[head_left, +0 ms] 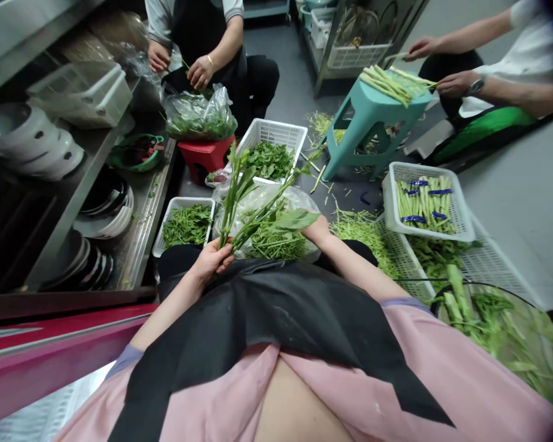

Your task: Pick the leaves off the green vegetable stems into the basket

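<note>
My left hand [211, 259] is closed around the lower ends of a bunch of leafy green stems [231, 205], which fans upward and to the right. My right hand [317, 230] is at the tip of a broad leaf on the right side of this bunch; its fingers are hidden behind the leaf. Below the stems, a clear plastic bag [299, 197] lies open with cut green stems [276, 240] in it. To its left, a white basket [155, 248] contains picked greens [187, 224]. Beyond the bag, a larger white basket [295, 130] holds loose green leaves [271, 161].
A co-worker [198, 37] handles greens over a bag on a red stool [203, 161]. Another person's hands [458, 83] hold a stalk by a teal stool [373, 116]. Banded stalks fill a white basket [463, 230] at right. A metal shelf [141, 245] with dishes borders the left.
</note>
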